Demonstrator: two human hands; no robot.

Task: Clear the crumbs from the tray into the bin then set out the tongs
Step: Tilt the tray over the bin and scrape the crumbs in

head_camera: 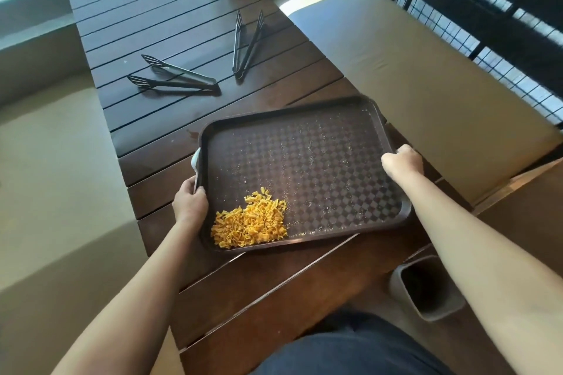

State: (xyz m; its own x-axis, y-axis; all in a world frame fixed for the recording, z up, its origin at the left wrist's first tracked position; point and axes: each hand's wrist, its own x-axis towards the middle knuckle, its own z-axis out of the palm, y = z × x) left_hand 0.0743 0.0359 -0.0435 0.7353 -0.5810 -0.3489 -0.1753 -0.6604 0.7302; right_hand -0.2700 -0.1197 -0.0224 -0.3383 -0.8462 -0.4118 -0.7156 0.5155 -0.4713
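Left hand (191,203) clamped on the left rim of the brown tray (320,143), something white pinched against that rim, too hidden to name. Orange crumbs (251,224) heaped in the tray's near-left corner, fine specks scattered over the rest. Two pairs of dark tongs beyond the tray on the slatted wooden counter (146,9): left tongs (173,77) lying sideways, right tongs (247,44) pointing away, both spread at the tips. Right hand (402,161) curled over the tray's right rim. Grey bin (426,286) on the floor, below the tray's near-right corner.
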